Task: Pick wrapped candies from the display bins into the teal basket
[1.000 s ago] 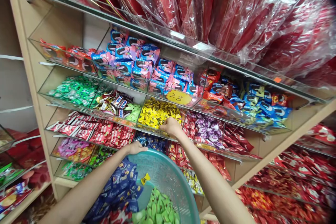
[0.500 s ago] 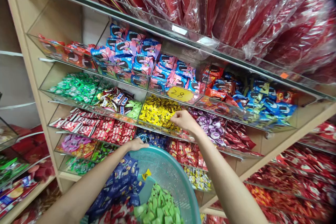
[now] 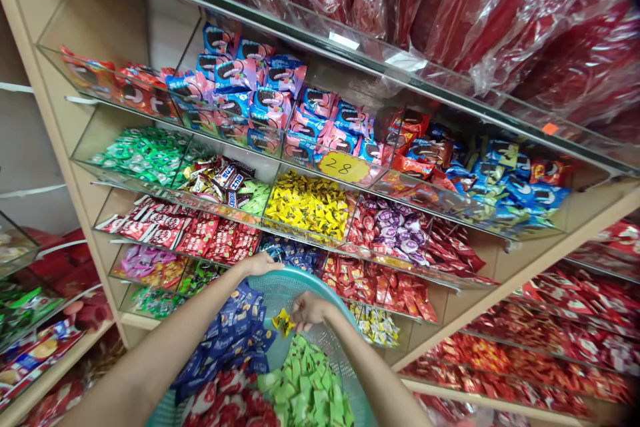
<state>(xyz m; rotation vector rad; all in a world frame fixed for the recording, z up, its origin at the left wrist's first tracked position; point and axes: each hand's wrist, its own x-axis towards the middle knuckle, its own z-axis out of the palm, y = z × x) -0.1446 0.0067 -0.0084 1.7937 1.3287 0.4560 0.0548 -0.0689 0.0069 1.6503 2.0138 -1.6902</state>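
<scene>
I see the right hand pinching yellow candies in a closed grip over the teal basket. The left hand clasps the basket's far rim, below the shelf's yellow candy bin.

Both bare forearms reach up from the bottom edge toward mid-frame. The left hand is curled, palm down; the right hand pinches, fingers bunched.

Bright, even light fills the scene, with soft shadows only. Glare streaks the plastic wrapping overhead and the clear shelf fronts. The edges bow and smear on the right; the top right corner goes black.
</scene>
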